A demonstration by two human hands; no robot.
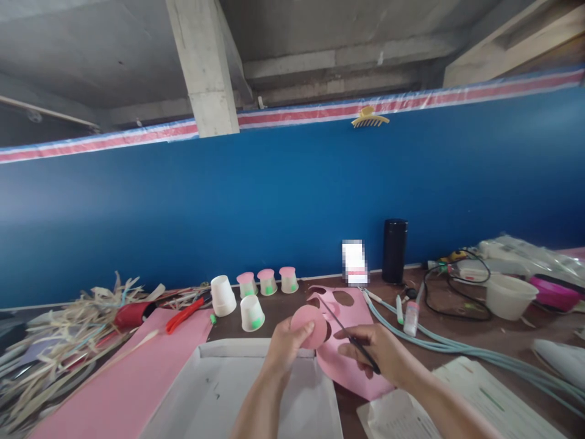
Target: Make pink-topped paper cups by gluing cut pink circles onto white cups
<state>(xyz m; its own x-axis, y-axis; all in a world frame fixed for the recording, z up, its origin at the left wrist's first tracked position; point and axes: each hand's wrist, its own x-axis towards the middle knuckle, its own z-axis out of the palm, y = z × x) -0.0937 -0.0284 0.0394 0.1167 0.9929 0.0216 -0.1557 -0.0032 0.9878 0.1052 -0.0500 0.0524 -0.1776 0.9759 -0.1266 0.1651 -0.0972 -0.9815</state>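
My left hand (284, 341) is closed on a round pink paper disc (307, 327), pinching it with the thumb on its face. In my right hand (372, 350) is a pair of slim dark scissors (338, 321), seen nearly edge-on, black handle in the fingers. Their blades point up and left, just right of the disc. Beneath both lies a pink paper sheet (354, 366) with round holes cut in it. Behind my left hand stand several upturned white paper cups; three have pink discs on top, such as this cup (289, 283). A plain cup (252, 314) stands nearer.
A white shallow tray (196, 390) lies in front of me. Left are pink card (114, 378), red-handled pliers (183, 316) and a heap of pale strips (55, 366). Right are a black cylinder (395, 251), a glue bottle (412, 318), blue cables (457, 349) and a tub (509, 297).
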